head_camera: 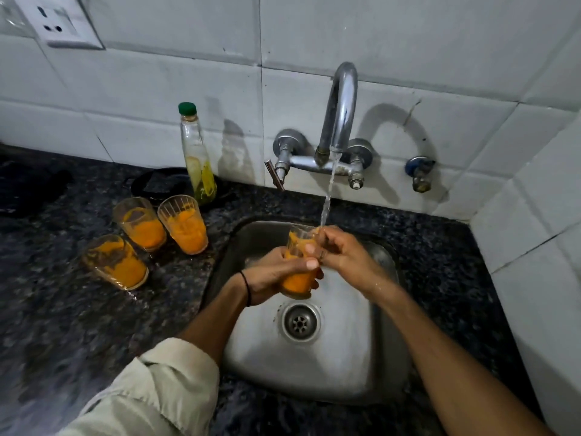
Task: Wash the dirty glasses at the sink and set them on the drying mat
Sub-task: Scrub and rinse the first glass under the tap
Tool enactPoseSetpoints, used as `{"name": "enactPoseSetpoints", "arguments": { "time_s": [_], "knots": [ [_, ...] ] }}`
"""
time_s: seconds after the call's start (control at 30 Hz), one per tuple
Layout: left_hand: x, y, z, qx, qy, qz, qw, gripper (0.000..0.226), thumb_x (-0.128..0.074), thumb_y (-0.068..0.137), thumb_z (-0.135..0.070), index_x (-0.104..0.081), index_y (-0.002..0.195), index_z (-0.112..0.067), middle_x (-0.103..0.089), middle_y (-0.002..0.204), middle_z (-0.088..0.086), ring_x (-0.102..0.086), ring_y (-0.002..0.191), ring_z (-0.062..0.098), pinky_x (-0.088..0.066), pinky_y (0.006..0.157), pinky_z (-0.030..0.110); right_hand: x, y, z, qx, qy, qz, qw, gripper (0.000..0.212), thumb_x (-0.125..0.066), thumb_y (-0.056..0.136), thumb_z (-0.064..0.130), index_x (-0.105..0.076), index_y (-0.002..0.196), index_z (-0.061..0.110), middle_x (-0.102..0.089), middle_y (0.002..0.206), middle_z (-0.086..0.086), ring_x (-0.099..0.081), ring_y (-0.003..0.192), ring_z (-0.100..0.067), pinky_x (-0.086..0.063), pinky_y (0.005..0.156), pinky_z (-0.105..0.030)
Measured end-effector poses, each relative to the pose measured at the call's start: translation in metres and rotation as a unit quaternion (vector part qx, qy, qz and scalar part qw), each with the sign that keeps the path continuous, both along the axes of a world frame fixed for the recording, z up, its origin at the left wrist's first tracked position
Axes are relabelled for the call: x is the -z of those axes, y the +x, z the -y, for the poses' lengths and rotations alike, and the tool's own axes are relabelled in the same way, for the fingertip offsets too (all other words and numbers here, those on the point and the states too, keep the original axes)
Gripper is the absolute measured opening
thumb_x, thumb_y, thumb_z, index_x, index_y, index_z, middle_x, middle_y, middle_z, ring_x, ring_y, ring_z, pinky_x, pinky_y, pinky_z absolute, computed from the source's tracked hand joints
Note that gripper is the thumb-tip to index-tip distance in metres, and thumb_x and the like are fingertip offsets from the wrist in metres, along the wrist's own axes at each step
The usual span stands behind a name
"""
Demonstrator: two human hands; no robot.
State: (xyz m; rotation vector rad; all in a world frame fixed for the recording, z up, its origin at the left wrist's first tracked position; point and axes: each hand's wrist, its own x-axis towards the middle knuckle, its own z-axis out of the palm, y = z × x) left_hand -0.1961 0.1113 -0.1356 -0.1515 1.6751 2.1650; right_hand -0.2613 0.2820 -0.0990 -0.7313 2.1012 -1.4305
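Observation:
Over the steel sink [345, 366] I hold a glass smeared with orange residue [297, 283] under the running tap [341, 108]. My left hand [276, 275] wraps around its lower body. My right hand [339, 250] pinches its rim, where the water stream lands. Three more orange-stained glasses stand on the dark counter to the left of the sink: one near the front [116, 261], one behind it [141, 223] and one nearest the sink [185, 223]. No drying mat is in sight.
A clear bottle with a green cap [196, 155] stands against the tiled wall, with a dark round object [157, 184] behind the glasses. A wall socket [59, 22] sits at top left. A small blue valve [419, 173] is right of the tap.

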Motion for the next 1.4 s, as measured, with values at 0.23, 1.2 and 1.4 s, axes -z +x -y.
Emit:
{"name": "enactPoseSetpoints", "arguments": {
  "time_s": [0.23,1.2,1.4],
  "knots": [
    [-0.002,-0.003,-0.017,-0.129,-0.054,-0.072,0.988,0.056,-0.088,0.057,-0.029,-0.067,0.106,-0.015,-0.074,0.094,0.003,-0.069,0.089,0.018,-0.055,0.074,0.029,0.0,-0.002,-0.001,0.027,0.089,-0.274,0.957,0.046,-0.046,0.09,0.057,-0.061,0.097,0.014,-0.048,0.105,0.01,-0.028,0.109,-0.001,-0.028,0.1,-0.036],
    [0.003,-0.006,-0.047,-0.213,-0.296,-0.097,0.926,0.019,-0.065,0.089,-0.019,-0.057,0.106,-0.015,-0.067,0.09,-0.003,-0.065,0.086,0.016,-0.054,0.072,0.025,-0.016,0.025,0.024,0.054,0.211,-0.187,0.958,0.027,-0.041,0.106,0.03,-0.05,0.081,0.025,-0.054,0.08,0.006,-0.051,0.081,-0.01,-0.03,0.078,-0.03],
    [-0.005,-0.012,-0.035,-0.184,-0.317,-0.089,0.926,0.022,-0.072,0.08,-0.024,-0.06,0.098,-0.018,-0.069,0.09,-0.002,-0.066,0.084,0.016,-0.053,0.072,0.028,-0.013,0.024,0.021,0.069,0.17,-0.16,0.97,0.026,-0.042,0.105,0.03,-0.053,0.082,0.024,-0.055,0.08,0.01,-0.053,0.089,-0.011,-0.038,0.096,-0.043]
  ]
}}
